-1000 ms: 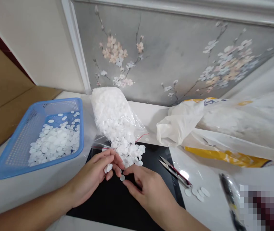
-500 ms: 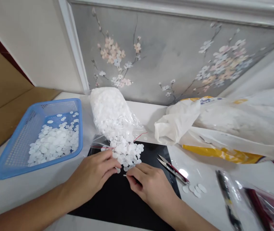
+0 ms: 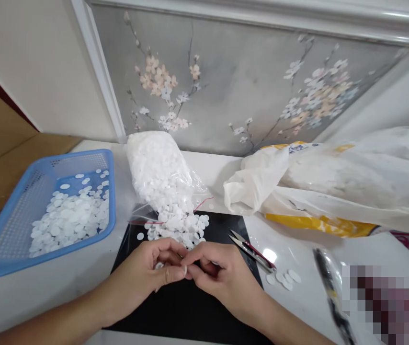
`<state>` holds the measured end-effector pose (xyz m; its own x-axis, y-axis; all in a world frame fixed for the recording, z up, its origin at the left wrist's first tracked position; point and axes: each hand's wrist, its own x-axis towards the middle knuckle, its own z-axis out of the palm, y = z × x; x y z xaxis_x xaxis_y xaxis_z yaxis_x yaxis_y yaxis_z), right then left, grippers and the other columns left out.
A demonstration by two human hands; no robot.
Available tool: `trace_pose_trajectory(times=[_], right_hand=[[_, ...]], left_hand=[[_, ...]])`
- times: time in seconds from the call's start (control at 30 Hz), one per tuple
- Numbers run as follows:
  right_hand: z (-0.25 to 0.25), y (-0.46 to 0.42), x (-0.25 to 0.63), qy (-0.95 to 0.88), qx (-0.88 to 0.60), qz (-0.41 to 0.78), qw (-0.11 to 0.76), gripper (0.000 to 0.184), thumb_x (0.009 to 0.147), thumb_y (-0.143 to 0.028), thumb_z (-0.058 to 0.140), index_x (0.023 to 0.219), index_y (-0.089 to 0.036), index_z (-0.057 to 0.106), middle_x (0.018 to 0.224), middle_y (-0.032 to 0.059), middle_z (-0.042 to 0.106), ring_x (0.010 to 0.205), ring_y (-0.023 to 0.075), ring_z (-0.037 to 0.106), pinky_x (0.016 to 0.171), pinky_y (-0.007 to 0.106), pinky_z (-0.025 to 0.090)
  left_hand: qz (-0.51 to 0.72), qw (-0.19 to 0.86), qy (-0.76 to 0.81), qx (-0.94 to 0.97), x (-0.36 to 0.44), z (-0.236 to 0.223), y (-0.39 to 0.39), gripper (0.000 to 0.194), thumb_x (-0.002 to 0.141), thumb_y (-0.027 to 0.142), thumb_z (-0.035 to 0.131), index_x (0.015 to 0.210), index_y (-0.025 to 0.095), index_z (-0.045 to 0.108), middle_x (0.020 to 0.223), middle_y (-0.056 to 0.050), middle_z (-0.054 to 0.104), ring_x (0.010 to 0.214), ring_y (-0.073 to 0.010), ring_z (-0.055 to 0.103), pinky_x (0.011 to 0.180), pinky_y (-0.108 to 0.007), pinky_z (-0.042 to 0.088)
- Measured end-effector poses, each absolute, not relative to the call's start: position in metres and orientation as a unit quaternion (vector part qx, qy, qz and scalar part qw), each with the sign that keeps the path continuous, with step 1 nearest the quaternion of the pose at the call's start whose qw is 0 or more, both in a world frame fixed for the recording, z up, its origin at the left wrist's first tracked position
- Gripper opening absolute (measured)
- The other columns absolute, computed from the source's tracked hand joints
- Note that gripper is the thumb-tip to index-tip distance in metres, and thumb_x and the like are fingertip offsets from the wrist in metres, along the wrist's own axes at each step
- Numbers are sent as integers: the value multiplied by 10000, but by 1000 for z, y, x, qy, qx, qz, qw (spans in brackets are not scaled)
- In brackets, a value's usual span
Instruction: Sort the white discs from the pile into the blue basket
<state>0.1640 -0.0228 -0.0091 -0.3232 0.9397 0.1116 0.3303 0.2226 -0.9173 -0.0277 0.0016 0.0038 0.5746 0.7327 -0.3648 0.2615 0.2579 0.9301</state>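
My left hand (image 3: 157, 265) and my right hand (image 3: 221, 270) meet over the black mat (image 3: 186, 311). A small white disc (image 3: 185, 270), seen nearly edge-on, is pinched where their fingertips come together. Under the curled left fingers another white disc shows in part; whether the hand grips it I cannot tell. Just beyond the hands, a pile of white discs (image 3: 181, 223) spills onto the mat from a clear zip bag (image 3: 154, 165) with a red seal line.
At left, a blue basket (image 3: 113, 201) contains many white discs. Thread snips (image 3: 253, 251) lie across the mat's right edge beside several loose discs (image 3: 285, 279). A large white and yellow plastic bag (image 3: 319, 223) and a pen (image 3: 332, 292) are farther right.
Both hands have come together, bringing the fingertips into contact at one disc. The left fingers have left the edge of the pile. The view has shifted slightly right.
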Motion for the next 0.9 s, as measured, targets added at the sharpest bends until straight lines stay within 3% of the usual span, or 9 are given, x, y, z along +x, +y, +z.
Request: trace_pose_trajectory(times=[0.17, 0.3, 0.37, 0.5, 0.7, 0.8, 0.9], right_hand=[[0, -18, 188, -727, -567, 291, 256, 119, 915, -277, 547, 933, -210, 645, 563, -56, 474, 488, 116, 463, 480, 213, 335], [-13, -16, 237, -761, -625, 75, 159, 164, 787, -208, 678, 935, -201, 609, 847, 42, 653, 750, 229, 631, 613, 298, 454], [-26, -18, 258, -763, -622, 86, 152, 115, 805, -247, 670, 850, -206, 573, 813, 40, 639, 741, 225, 622, 635, 311, 475], [-43, -25, 277, -738, -635, 137, 183, 187, 820, -317, 637, 780, -212, 488, 748, 36, 578, 682, 208, 568, 602, 304, 457], [-25, -32, 260, -733, -631, 190, 166, 203, 870, -288, 471, 708, -217, 373, 690, 12, 519, 579, 155, 454, 542, 267, 364], [-8, -38, 242, -695, -645, 264, 174, 239, 910, -328, 421, 723, -226, 312, 559, -57, 356, 485, 121, 297, 453, 234, 238], [0, -46, 223, -662, -630, 331, 235, 271, 938, -392, 400, 750, -230, 288, 562, -74, 295, 497, 112, 276, 451, 221, 225]], left_hand=[[191, 692, 484, 501, -28, -1, -2, 380, 809, 403, 696, 1079, 139, 657, 929, -86, 729, 690, -121, 530, 517, -195, 285], [211, 700, 487, 478, -27, 0, -5, 344, 809, 395, 683, 971, 92, 677, 861, -123, 736, 482, -46, 329, 519, -212, 274], [217, 714, 478, 464, -25, 1, -6, 328, 808, 389, 679, 942, 90, 658, 885, -134, 737, 456, -31, 298, 515, -213, 259], [222, 737, 462, 440, -23, 3, -8, 305, 800, 380, 682, 906, 105, 605, 937, -139, 736, 435, -15, 294, 503, -210, 231], [206, 739, 467, 441, -22, -1, -13, 341, 814, 414, 672, 975, 115, 639, 915, -124, 739, 421, -11, 304, 500, -214, 231], [190, 735, 476, 444, -19, -1, -15, 344, 809, 426, 675, 977, 125, 660, 982, -124, 733, 410, -5, 333, 488, -216, 225], [192, 738, 472, 443, -15, 2, -16, 374, 793, 448, 683, 954, 112, 652, 936, -127, 736, 398, -4, 334, 479, -209, 228]])
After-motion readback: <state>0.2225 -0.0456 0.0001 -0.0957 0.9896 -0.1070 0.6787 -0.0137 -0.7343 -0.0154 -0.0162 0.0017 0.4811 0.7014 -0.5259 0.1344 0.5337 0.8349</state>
